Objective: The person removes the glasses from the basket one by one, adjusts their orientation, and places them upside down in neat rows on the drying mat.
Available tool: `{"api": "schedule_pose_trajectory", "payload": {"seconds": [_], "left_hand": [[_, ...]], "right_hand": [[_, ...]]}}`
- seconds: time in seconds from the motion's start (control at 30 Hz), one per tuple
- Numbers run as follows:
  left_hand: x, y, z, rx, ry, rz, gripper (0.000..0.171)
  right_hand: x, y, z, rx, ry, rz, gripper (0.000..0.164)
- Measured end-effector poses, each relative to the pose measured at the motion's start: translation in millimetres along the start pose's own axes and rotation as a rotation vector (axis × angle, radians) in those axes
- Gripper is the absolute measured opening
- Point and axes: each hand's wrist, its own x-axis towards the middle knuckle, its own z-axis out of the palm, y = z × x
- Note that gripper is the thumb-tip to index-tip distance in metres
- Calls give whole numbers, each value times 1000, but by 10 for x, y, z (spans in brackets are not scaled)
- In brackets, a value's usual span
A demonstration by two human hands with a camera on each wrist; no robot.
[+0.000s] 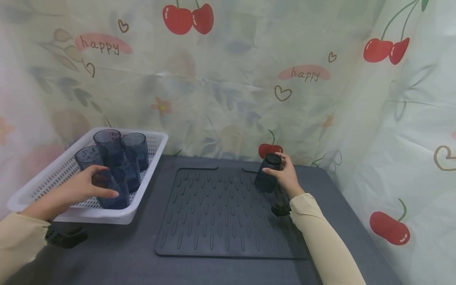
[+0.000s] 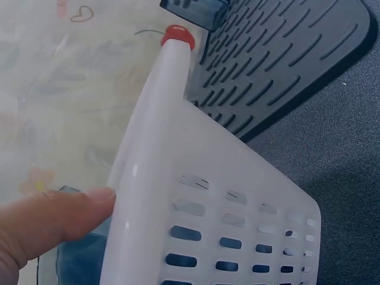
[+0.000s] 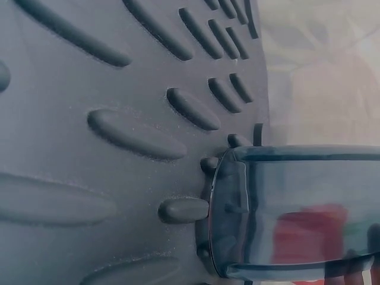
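In the head view my left hand (image 1: pixel 82 184) grips a dark blue glass (image 1: pixel 115 194) at the front of the white basket (image 1: pixel 142 198). Several more blue glasses (image 1: pixel 122 162) stand upright behind it in the basket. Only part of the left hand (image 2: pixel 53 225) shows in the left wrist view, beside the basket's rim. Over at the right, my right hand (image 1: pixel 285 174) holds another glass (image 1: pixel 267 176) upside down, its base upward, at the far right of the ribbed drying mat (image 1: pixel 213 213). The right wrist view shows that glass's rim down against the mat's ridges.
The mat and basket rest on a dark grey tabletop (image 1: pixel 142 257). A patterned curtain (image 1: pixel 228 99) hangs along the back and right sides. A black wrist strap (image 1: pixel 67 237) sits under the left sleeve, and another dark device (image 1: pixel 280 209) at the right wrist.
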Motion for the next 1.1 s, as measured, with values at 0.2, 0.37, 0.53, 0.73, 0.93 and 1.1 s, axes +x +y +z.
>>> {"api": "schedule_pose_trajectory", "payload": {"seconds": [0.2,0.37,0.53,0.73,0.93,1.1], "left_hand": [[-17,8,-17,2,5,6,108],[-27,14,-23,16,21,-19,111],[-27,4,-23,14,24,-37,116],[-38,-5,-37,14,40,-38,117],[-77,-17,-66,4,52,-13,109],[-104,-26,-75,-14,71,-8,107]], "right_hand": [[-18,-6,2,-7,3,-11,84],[-40,-29,32,-6,10,-27,84],[-62,-62,31,11,-7,-12,83],[-104,-158,20,16,-22,9,83],[-145,-232,4,40,-23,31,83],[-44,-57,-5,11,-5,5,83]]}}
